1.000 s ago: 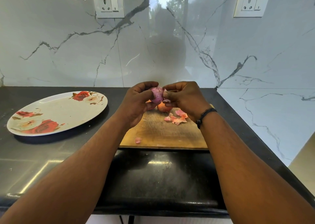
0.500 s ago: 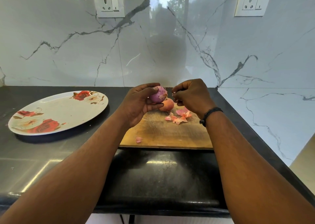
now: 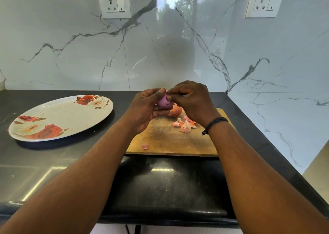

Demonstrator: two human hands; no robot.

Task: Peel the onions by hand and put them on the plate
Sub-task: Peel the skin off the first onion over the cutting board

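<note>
Both hands on one onion

Left hand point(image 3: 144, 109) cups the onion point(image 3: 164, 102) above the board point(image 3: 170, 137) — right hand point(image 3: 192, 100) pinches its top; the plate point(image 3: 60, 118) lies well left of the grip.

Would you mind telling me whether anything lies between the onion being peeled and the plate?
Nothing visible does. The left hand holds the purple onion above the cutting board, the right hand pinching at it. The plate sits to the left, with only bare black counter in between.
</note>
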